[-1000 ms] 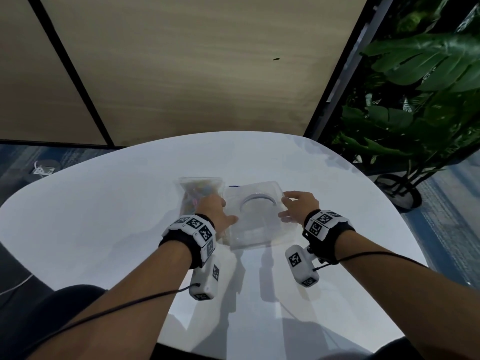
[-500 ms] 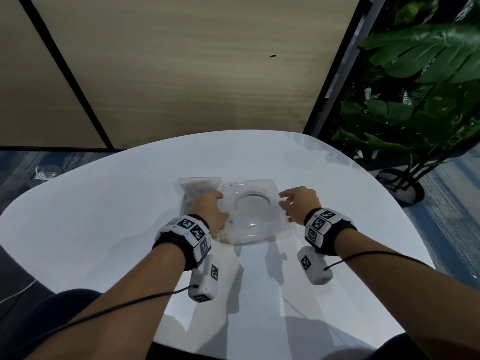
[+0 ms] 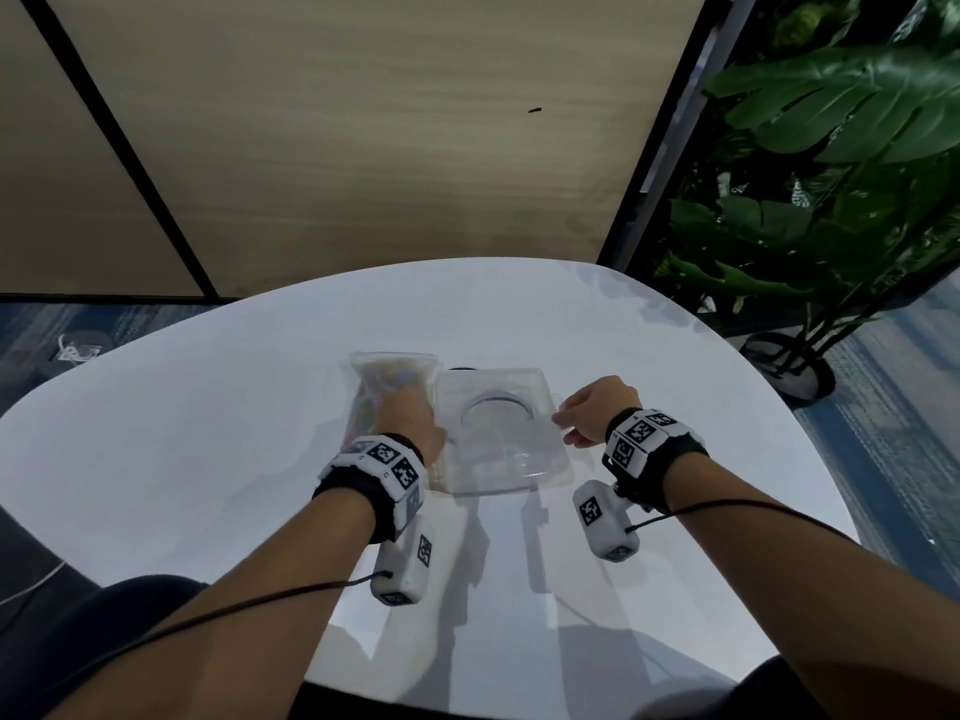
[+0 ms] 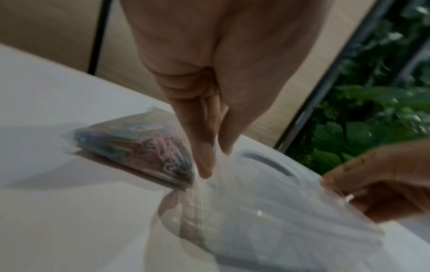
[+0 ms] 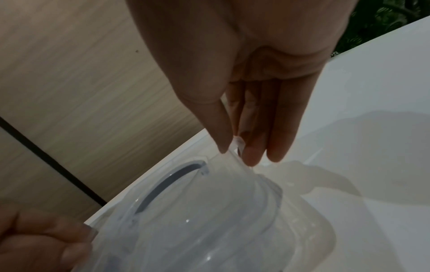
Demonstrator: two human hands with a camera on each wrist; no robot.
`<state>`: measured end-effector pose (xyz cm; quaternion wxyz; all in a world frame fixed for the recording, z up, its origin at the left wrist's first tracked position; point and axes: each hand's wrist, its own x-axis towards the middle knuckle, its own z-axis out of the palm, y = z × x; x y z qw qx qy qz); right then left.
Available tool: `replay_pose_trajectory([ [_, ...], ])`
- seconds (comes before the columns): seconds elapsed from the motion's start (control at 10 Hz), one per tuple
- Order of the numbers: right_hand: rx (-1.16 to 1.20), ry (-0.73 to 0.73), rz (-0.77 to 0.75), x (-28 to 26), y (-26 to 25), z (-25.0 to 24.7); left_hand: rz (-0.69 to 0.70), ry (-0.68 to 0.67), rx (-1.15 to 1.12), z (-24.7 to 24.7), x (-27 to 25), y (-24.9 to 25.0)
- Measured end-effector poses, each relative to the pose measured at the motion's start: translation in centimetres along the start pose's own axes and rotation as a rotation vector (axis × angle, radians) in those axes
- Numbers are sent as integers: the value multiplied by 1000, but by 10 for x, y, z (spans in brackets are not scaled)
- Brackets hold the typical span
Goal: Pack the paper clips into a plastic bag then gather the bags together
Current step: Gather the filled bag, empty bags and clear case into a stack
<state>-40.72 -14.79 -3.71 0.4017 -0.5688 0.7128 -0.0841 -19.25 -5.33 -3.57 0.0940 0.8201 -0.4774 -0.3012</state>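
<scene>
Left hand point(image 3: 410, 418) is pinching the near-left edge of a clear empty bag point(image 3: 501, 433) between thumb and fingers; the wrist view is showing the film bunching into folds under that pinch. Right hand point(image 3: 597, 410) is pinching the bag's opposite edge, thumb against fingertips point(image 5: 252, 158), so the bag is hanging stretched between both hands just over the white desk point(image 3: 208, 459). Its plastic is looking thin, glossy and see-through, with a dark ring in the desk point(image 3: 498, 410) showing through it. Just left of it, a second bag point(image 3: 387, 389) is lying on the desk, touching the left hand's far side; it is looking plump, its sealed top creased, and it is holding a heap of paper clips point(image 4: 149, 147) in pink, blue, teal and orange, crowding toward one corner. Both wrists are wearing black bands with white marker blocks. Green plants point(image 3: 831, 174) are standing beyond the desk's right edge, a wood-panel wall point(image 3: 389, 148) behind
</scene>
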Motion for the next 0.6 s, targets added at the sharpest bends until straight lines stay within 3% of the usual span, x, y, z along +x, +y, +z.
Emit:
replay_pose_trajectory([
  [0.2,-172,108,-60,-8,-1,6,111,72,143,8,-2,6],
  [0.4,-461,177,-215,-12,-2,15,133,55,-41,10,-3,-2],
  [0.6,-469,64,-178,5,-6,0,104,-50,-11,2,15,-7],
])
